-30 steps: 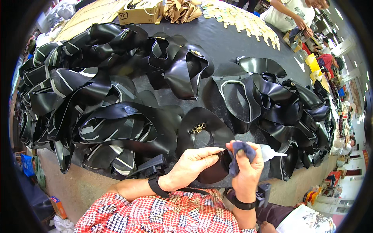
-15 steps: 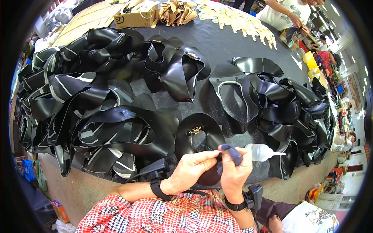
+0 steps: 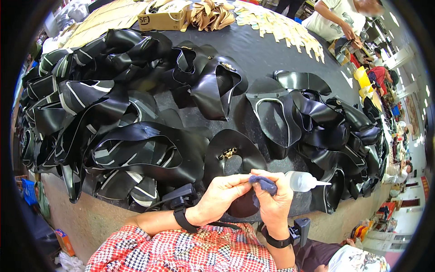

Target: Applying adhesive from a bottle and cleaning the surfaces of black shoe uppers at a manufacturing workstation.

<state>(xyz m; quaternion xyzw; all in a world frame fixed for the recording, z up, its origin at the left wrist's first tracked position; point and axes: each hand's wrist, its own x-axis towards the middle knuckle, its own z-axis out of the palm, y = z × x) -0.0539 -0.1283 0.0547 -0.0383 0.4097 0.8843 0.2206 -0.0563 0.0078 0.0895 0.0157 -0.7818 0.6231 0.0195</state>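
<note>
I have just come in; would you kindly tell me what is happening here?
The person's right hand holds a dark blue cloth by the left hand, which is pinched closed; whether it grips anything cannot be seen. A translucent bottle shows beside the right hand. A curved black piece with golden hardware lies beyond.

My crumpled dark-blue cloth (image 3: 265, 185) is plain; the curved, leather-like black piece (image 3: 248, 152) bears a gold-coloured metal fitting (image 3: 228, 153); my fabric top (image 3: 181, 249) mixes red-and-white checks with black-and-white houndstooth patches.
</note>
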